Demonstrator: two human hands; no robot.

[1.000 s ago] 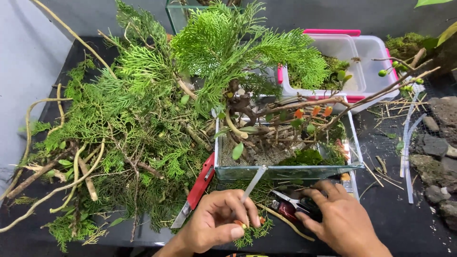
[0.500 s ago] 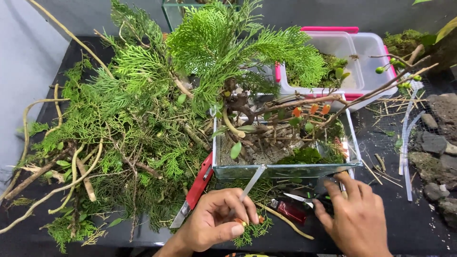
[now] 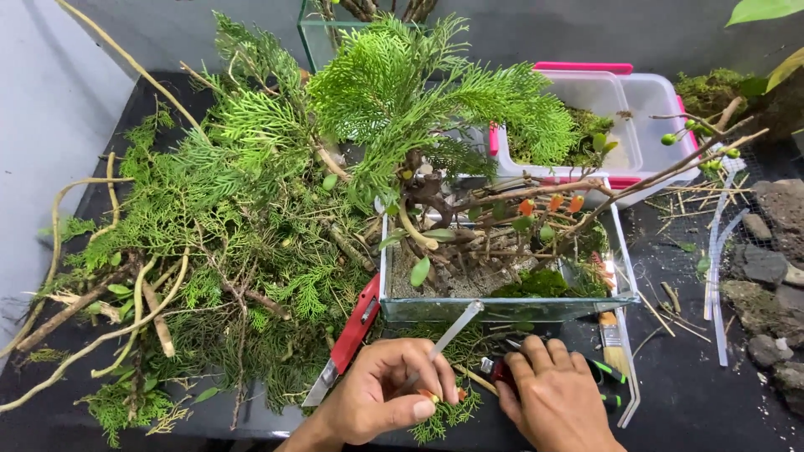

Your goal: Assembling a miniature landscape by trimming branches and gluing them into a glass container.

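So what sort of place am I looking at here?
Probably a hobby bench for building planted glass tanks. A small glass tank holds wood and moss, cut conifer sprigs are heaped on the black table, and stones lie to the right.

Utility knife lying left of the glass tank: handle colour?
Red, with a bare metal blade, on the utility knife; the head view shows it.

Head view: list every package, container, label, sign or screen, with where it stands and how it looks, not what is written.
No labels, signs or screens show.
Clear plastic tub with pink rim: back right, rectangular, some greenery inside.
Low rectangular glass tank: centre, in front of the tub, holding twigs, moss and leaves.
Second glass container: back centre, only partly in view.
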